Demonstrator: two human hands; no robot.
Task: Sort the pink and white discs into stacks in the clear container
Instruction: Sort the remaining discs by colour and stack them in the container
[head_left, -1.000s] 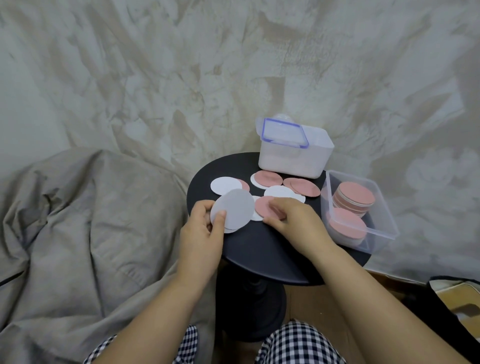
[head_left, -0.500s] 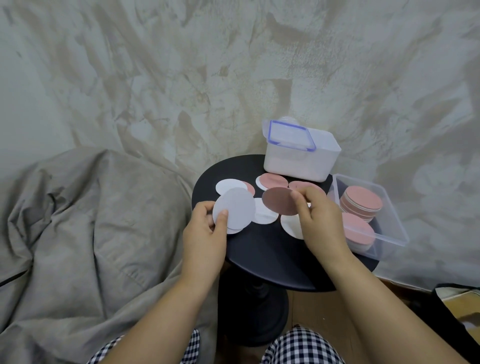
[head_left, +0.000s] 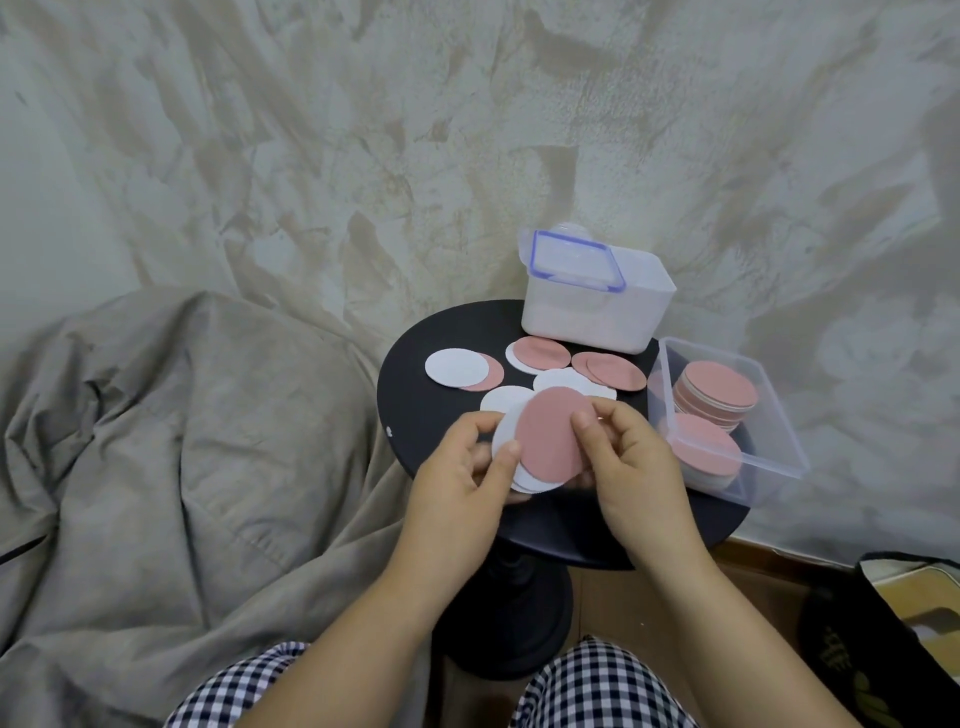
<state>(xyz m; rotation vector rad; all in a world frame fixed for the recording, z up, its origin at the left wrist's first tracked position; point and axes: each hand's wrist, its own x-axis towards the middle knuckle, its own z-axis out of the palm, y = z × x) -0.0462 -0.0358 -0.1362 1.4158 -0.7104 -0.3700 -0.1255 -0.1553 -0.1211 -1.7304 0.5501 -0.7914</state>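
Right hand (head_left: 634, 467) moved pink disc (head_left: 550, 436) onto white discs (head_left: 536, 481) in left hand (head_left: 457, 478)

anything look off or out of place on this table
The clear container seems to overhang the right edge of the round table. The blue-rimmed lid sits askew on the white tub. Nothing looks spilled or damaged.
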